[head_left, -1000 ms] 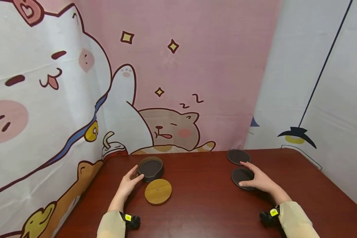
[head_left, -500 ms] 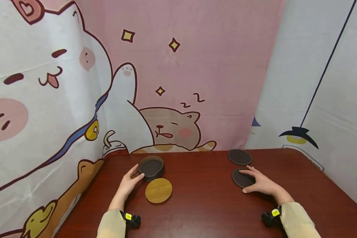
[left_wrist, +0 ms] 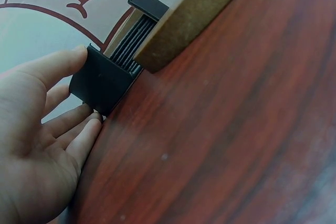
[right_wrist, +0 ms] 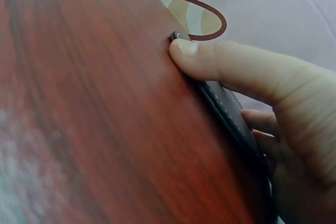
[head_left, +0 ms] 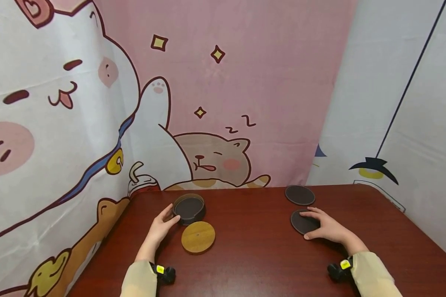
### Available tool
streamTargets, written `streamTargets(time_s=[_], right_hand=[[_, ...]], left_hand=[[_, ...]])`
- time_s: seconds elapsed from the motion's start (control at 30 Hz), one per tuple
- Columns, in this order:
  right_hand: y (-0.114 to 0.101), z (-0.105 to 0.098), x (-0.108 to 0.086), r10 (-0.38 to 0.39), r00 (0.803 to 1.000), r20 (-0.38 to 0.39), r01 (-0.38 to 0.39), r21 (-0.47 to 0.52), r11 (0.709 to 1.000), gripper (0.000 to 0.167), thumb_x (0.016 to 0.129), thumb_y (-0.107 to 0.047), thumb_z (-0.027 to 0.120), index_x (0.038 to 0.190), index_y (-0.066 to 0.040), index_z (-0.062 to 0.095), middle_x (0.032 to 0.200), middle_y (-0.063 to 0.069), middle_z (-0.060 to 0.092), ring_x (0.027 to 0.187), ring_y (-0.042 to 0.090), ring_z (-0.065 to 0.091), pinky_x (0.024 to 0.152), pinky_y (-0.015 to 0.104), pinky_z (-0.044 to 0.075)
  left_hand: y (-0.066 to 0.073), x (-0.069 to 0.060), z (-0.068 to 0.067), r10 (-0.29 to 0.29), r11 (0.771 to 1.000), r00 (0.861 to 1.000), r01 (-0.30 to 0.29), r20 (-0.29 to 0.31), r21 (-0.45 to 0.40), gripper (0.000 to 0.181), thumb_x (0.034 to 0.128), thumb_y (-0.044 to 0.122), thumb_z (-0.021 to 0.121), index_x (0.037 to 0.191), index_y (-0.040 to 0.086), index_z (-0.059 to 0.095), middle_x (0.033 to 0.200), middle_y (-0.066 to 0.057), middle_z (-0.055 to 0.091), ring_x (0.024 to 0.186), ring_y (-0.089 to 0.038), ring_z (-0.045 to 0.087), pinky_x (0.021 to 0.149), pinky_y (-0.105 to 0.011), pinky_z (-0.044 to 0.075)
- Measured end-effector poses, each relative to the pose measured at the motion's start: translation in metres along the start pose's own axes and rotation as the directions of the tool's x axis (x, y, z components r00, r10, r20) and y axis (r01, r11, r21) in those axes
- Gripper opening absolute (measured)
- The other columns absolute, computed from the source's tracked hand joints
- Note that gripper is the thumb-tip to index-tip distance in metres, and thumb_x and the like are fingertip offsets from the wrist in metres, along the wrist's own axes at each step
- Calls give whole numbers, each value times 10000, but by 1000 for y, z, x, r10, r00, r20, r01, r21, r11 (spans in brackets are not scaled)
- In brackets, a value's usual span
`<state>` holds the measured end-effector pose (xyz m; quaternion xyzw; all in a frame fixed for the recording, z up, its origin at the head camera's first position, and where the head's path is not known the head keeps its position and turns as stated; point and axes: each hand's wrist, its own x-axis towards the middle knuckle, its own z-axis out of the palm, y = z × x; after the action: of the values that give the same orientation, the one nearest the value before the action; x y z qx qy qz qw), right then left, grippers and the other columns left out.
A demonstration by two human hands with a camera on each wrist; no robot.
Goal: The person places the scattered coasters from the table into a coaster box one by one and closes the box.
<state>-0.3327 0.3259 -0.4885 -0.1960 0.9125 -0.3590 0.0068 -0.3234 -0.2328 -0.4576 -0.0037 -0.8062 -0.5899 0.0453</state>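
Observation:
On the left, a round dark coaster holder (head_left: 188, 222) contains a stack of dark coasters (left_wrist: 129, 45). My left hand (head_left: 159, 228) holds its left side, with the thumb against the wall and the other fingers curled around toward its far side. A round wooden disc (head_left: 198, 237) lies just in front of the holder. To the right, my right hand (head_left: 328, 229) grips a round dark coaster (head_left: 301, 222) with stitched edging, flat on the table. The thumb (right_wrist: 186, 56) presses its near edge; the other fingers reach over its far side, partly hidden in the right wrist view.
A second dark coaster (head_left: 300, 195) lies behind the gripped one, close to the table's back edge. The reddish-brown tabletop (head_left: 249, 235) stretches between both hands. A cartoon-printed cloth (head_left: 275, 90) hangs directly behind the table.
My right thumb has slid from the coaster's top to its near edge, and the fingers have spread across it. The left hand and holder stay in place.

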Motion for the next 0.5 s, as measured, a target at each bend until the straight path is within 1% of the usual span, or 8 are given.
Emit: streamTargets(time_s=[0.07,0.13,0.27,0.37,0.47,0.5], right_hand=[[1,0,-1,-1,1000,-13,1,-2,1000,739,722,-318,853,1346,-49,562,1471,324,268,1313,565,231,937,661,338],[0,0,0,1,1000,-24,-1,6,1000,737,726,-327,850,1348,-56,562,1472,320,272,1313,554,246,942,656,339],[-3,-5,4,-7,999,-52,8,16,1000,733,735,-340,841,1359,-83,555,1476,309,276,1313,530,267,950,652,339],[-8,-10,6,-24,997,-70,25,4,1000,728,737,-333,840,1358,-80,556,1471,312,282,1310,539,262,941,656,343],[-15,-17,8,-27,997,-77,26,-8,1000,724,739,-336,838,1359,-90,558,1478,297,287,1314,536,258,932,635,364],[-18,-20,9,-33,996,-79,32,-11,999,720,740,-329,839,1358,-89,559,1478,294,289,1313,535,263,923,620,375]], left_hand=[[5,-3,-1,5,1000,1000,-5,10,4,678,922,104,662,1489,-35,319,1463,-314,343,1336,-452,356,1056,-557,321],[5,-2,-1,5,1000,1000,-5,12,4,682,921,109,665,1491,-33,317,1466,-313,339,1338,-452,354,1058,-557,318],[-10,8,-3,4,1000,1000,-4,-1,5,699,917,156,683,1502,14,329,1477,-288,348,1342,-434,362,1064,-545,317],[-23,15,-3,3,1000,1000,-3,-1,20,716,917,209,690,1513,51,324,1489,-266,349,1347,-417,366,1066,-532,324],[-27,15,-3,6,1000,1000,-6,-1,25,722,912,230,696,1513,63,332,1487,-260,357,1344,-412,373,1063,-532,330],[-23,12,-3,0,1000,1000,0,3,24,720,913,216,695,1511,52,330,1484,-267,356,1344,-418,371,1062,-538,327]])
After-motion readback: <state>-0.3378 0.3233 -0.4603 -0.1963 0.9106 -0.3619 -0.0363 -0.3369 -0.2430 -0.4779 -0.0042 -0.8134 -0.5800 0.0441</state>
